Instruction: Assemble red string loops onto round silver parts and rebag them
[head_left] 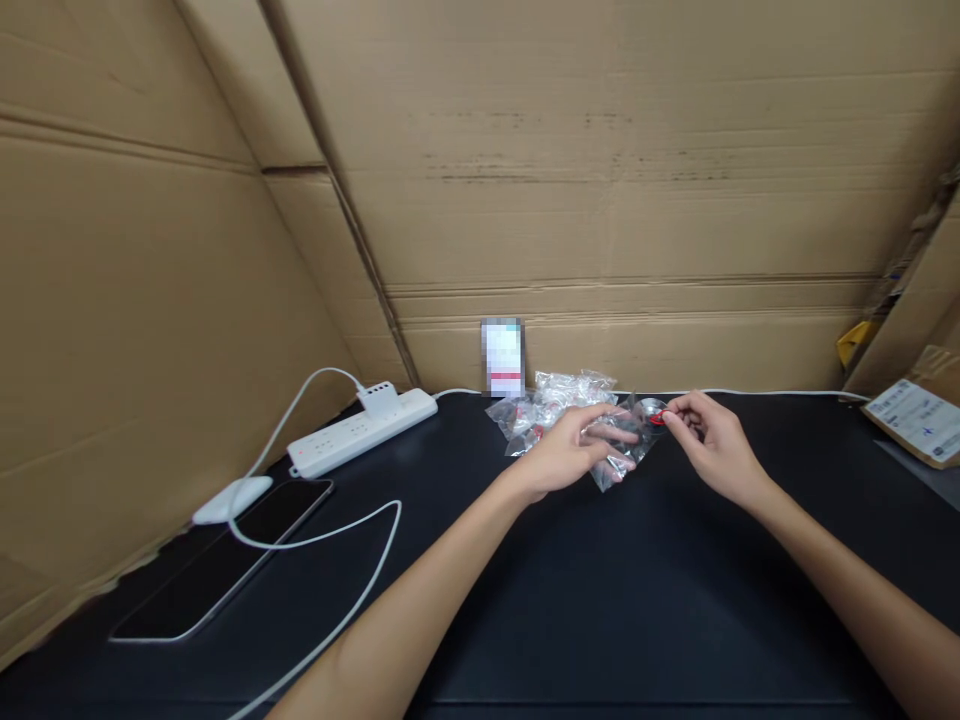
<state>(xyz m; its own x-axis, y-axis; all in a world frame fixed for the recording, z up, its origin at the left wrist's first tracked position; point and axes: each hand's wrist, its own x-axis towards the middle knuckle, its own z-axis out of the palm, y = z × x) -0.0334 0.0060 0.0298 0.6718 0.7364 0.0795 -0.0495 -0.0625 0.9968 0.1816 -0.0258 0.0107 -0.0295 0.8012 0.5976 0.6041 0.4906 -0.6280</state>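
My left hand [574, 440] is at a clear plastic bag [616, 465]; its fingers show through the film, curved and slightly apart, with the bag between them. To the right, my right hand [711, 440] pinches a small red piece [658, 417] between thumb and forefinger. A round silvery part [649, 405] sits beside the red piece, at the bag's upper right edge; I cannot tell what kind of item it is. Behind my left hand lies a pile of clear bags [555, 395] with bits of red and silver inside.
A phone with a lit screen [503, 357] leans on the cardboard wall [637, 220]. On the left are a white power strip [360, 435], a dark tablet [225, 565], a white device [232, 500] and a loose cable [375, 570]. A labelled package [919, 420] lies at the right.
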